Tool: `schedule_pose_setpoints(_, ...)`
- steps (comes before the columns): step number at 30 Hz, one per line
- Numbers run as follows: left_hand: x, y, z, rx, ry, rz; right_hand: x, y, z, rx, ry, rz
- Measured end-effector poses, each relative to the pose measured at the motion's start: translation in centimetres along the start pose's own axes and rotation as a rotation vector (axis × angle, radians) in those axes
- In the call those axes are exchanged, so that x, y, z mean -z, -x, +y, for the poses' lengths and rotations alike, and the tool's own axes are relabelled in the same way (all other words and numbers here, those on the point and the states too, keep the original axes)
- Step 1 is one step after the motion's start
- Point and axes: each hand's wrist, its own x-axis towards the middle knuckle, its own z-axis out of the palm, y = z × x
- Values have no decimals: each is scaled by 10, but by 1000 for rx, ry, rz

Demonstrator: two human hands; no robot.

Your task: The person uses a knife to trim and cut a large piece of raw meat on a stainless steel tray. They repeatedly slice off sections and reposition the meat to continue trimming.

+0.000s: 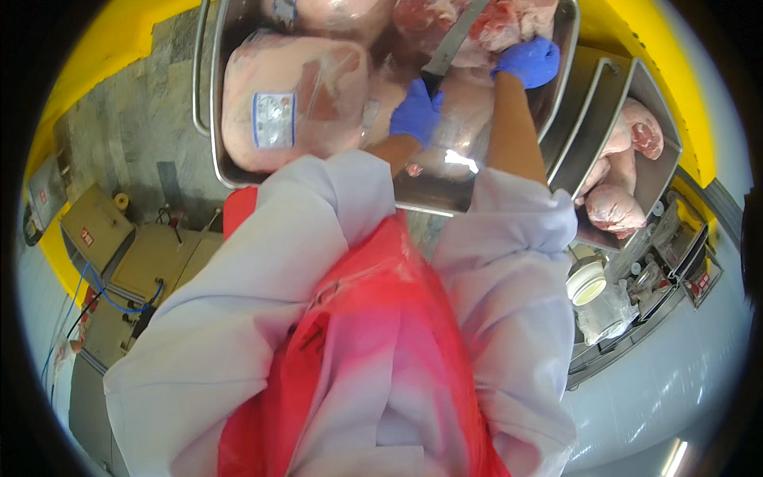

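Observation:
My left hand [416,114], in a blue glove, is closed round the dark handle of a knife [455,40]. The knife's long blade slants up and right over a piece of raw red meat [429,20] at the far side. My right hand [528,63], also gloved in blue, is curled at the near right edge of that meat, its fingertips partly hidden. Between my forearms lies a pale piece of meat in clear plastic [463,107]. To the left sits a large plastic-wrapped piece of meat [338,91] with a blue-edged label. All lie in a metal tub [218,103].
Another wrapped piece [342,17] lies at the tub's far left. On the right, a second metal tub [580,103] holds several raw cuts [616,207]. Near it are a white container [586,282] and plastic bags [608,318]. Metal cabinets [99,230] with blue cable stand at left.

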Motion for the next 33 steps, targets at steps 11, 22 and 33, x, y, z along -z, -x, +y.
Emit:
schedule_pose_setpoints(11, 149, 55, 14, -163, 83, -20, 23, 39, -75, -295, -99, 54)
schedule_pose_setpoints(22, 319, 27, 156, -353, -854, -63, 25, 39, -81, -283, -146, 69)
schedule_pose_setpoints(33, 307, 8, 257, -519, -1201, -318, 25, 41, -95, -384, -84, 7)
